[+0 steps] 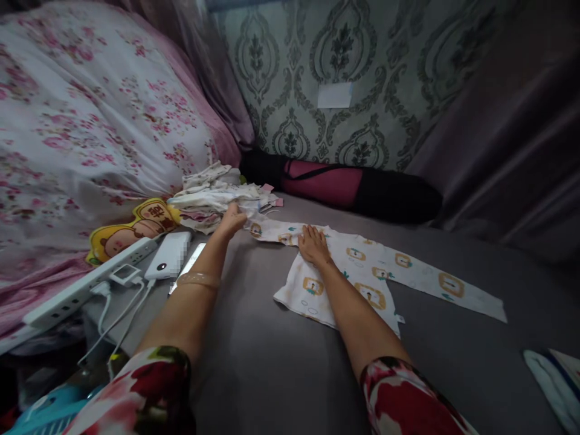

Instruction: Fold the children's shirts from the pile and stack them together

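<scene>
A small white long-sleeved shirt (341, 289), printed with tan lion-like motifs, lies spread on the grey sheet with both sleeves stretched out sideways. My left hand (232, 221) is closed at the cuff of its left-lying sleeve, fingers pinched on the cloth. Flat on the shirt near that sleeve's shoulder rests my right hand (313, 244), its fingers extended. Just beyond my left hand is a heap of pale clothes (211, 187).
A white power strip (86, 284) with cables, a white power bank (168, 257), a phone (193, 261) and a yellow plush cushion (131, 232) lie on the left. Along the wall stretches a black and maroon long bag (321, 183). Folded cloth (550, 386) sits at lower right.
</scene>
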